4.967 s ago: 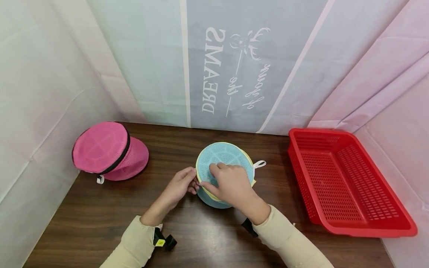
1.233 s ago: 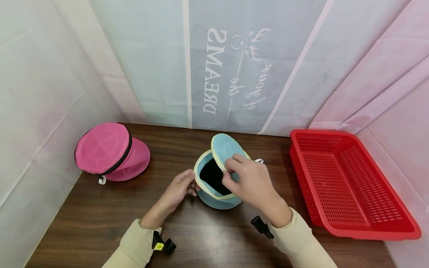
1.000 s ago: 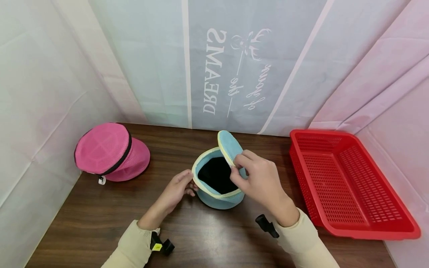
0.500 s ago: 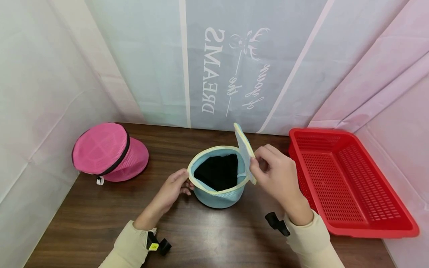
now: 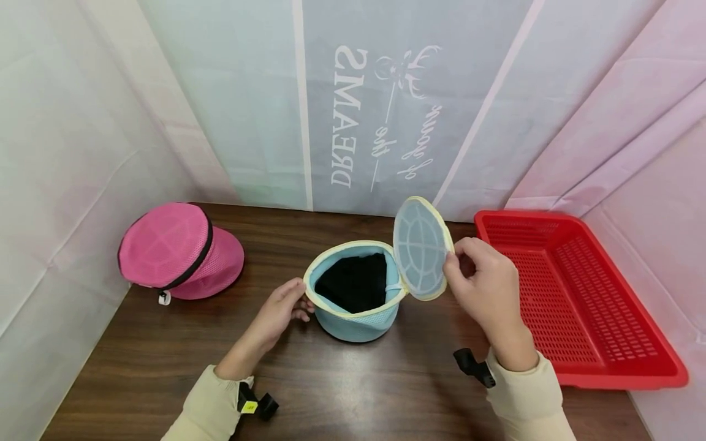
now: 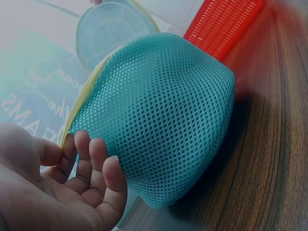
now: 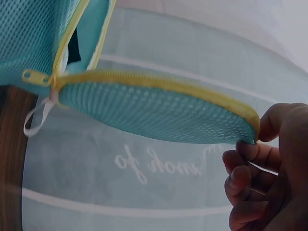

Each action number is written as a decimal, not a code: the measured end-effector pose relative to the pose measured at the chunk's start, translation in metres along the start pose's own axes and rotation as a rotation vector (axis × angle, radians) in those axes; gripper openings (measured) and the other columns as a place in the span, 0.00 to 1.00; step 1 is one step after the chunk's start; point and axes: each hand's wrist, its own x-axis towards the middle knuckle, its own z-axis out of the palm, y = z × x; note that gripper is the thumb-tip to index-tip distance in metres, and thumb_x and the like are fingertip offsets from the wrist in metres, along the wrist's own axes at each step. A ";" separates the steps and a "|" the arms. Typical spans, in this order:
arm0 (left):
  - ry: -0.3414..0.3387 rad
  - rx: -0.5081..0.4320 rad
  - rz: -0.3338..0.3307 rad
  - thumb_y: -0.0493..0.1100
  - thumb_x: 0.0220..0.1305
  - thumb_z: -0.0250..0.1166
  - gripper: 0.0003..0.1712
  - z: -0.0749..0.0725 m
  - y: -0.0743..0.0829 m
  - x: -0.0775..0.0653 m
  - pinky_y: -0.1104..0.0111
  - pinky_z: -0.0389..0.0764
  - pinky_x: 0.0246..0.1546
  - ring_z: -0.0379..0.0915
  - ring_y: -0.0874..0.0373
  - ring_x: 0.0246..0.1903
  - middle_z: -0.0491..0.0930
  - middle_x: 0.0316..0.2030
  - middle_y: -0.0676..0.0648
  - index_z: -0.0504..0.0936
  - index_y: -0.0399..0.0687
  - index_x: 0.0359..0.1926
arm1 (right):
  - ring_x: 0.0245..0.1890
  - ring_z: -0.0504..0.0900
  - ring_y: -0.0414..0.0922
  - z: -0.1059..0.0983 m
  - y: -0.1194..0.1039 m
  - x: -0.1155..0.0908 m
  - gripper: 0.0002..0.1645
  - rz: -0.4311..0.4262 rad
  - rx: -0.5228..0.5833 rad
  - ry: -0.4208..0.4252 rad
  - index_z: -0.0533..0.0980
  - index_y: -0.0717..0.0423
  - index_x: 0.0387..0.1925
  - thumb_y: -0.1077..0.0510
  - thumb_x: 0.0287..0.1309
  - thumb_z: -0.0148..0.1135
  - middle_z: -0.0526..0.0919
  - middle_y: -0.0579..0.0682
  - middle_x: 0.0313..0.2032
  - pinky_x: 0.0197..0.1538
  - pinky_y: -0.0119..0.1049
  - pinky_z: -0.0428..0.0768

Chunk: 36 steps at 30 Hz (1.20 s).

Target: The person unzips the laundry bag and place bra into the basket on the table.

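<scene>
A blue mesh laundry bag [image 5: 357, 327] with yellow trim stands on the table, its round lid [image 5: 420, 248] swung up to the right. Inside lies a folded black cloth [image 5: 353, 283]. My left hand [image 5: 281, 309] pinches the bag's yellow rim on its left side, thumb and forefinger at the edge in the left wrist view. With thumb and forefinger, my right hand [image 5: 485, 285] pinches the lid's outer edge. The yellow zipper pull [image 7: 36, 77] and a white loop [image 7: 37, 118] show by the hinge in the right wrist view.
A pink mesh bag [image 5: 165, 242] with black trim stands at the back left, its lid down over it. To the right is a red perforated basket [image 5: 607, 381], partly behind my right hand. A printed cloth backdrop [image 5: 265, 122] rises behind the dark wooden table [image 5: 165, 367].
My right hand has lifted the lid from the bag and swung it right until its inner side shows. The black cloth has come into view. My left hand stays at the rim, shifted slightly left.
</scene>
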 end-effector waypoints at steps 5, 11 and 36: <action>0.010 0.004 -0.011 0.43 0.83 0.42 0.18 -0.003 0.000 -0.001 0.68 0.81 0.36 0.74 0.53 0.36 0.75 0.34 0.44 0.74 0.33 0.46 | 0.20 0.66 0.42 -0.005 0.008 -0.005 0.07 0.073 -0.055 -0.009 0.77 0.55 0.23 0.61 0.56 0.59 0.72 0.47 0.19 0.26 0.34 0.64; 0.016 0.007 -0.018 0.42 0.83 0.43 0.17 -0.005 0.000 -0.003 0.67 0.82 0.36 0.74 0.53 0.36 0.75 0.34 0.44 0.74 0.34 0.47 | 0.20 0.67 0.44 -0.009 0.013 -0.012 0.07 0.187 -0.103 -0.031 0.78 0.56 0.24 0.63 0.56 0.59 0.73 0.48 0.17 0.23 0.36 0.65; -0.003 -0.005 -0.027 0.42 0.82 0.43 0.17 -0.002 0.000 -0.005 0.68 0.81 0.35 0.73 0.52 0.36 0.75 0.33 0.43 0.74 0.32 0.46 | 0.15 0.62 0.48 -0.007 0.030 -0.048 0.19 0.566 -0.290 -0.440 0.66 0.57 0.15 0.60 0.62 0.49 0.65 0.51 0.12 0.17 0.39 0.61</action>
